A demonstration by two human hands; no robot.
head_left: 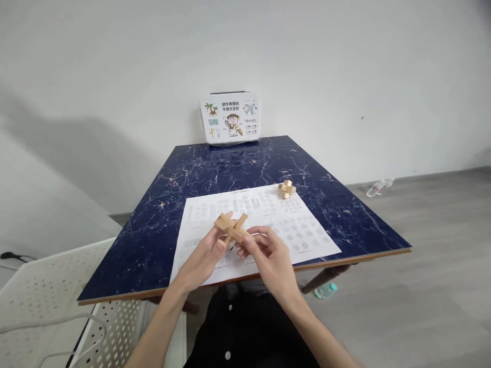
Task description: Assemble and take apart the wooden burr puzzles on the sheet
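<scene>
Over the near part of the printed sheet [318, 240], both my hands hold a partly joined wooden interlocking puzzle [233, 228] made of crossed light wooden sticks. My left hand [205, 253] grips it from the left, with the thumb in front and a fingertip showing behind. On the other side, my right hand [270, 253] pinches the right end of a stick between thumb and fingers. A second wooden puzzle [286, 189], a compact cross-shaped burr, rests on the sheet's far right corner.
A white case [232, 118] with cartoon prints leans against the wall at the back of the blue marble-pattern table [153, 220]. At lower left stands a white perforated shelf [49, 276] with a cable. Plastic bottles [379, 187] lie on the floor to the right.
</scene>
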